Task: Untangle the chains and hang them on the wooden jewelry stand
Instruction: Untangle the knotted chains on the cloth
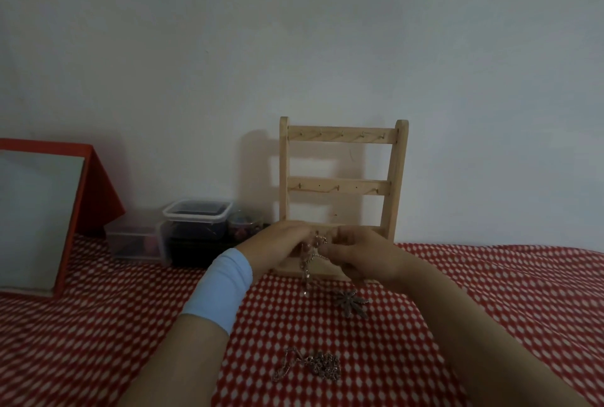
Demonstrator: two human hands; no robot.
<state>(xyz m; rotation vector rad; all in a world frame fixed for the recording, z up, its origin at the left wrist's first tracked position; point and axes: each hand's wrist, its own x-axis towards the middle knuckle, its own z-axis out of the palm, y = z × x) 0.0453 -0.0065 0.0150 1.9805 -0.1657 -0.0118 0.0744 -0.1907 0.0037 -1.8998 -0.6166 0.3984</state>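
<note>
Red dotted cloth (pixel 490 292) covered the work surface. A red-framed mirror (pixel 36 210) leaned at 9 o'clock. The wooden jewelry stand (pixel 340 137) stood upright against the wall at 12 o'clock, hooks facing the person and none carrying a chain, within easy reach for hanging. Plastic boxes (pixel 196 220) sat at 10 o'clock, off to the side.

Left hand (pixel 277 243) and right hand (pixel 362 254) met in front of the stand's base, both with fingers curled and pinching a tangled chain (pixel 307 266). It was raised so the slack dangled, likely to expose the knot, though blur hid which fingers held it.

A second chain (pixel 313 365) lay heaped at 6 o'clock. A star pendant (pixel 352 301) rested on the cloth at 5 o'clock of the hands.
</note>
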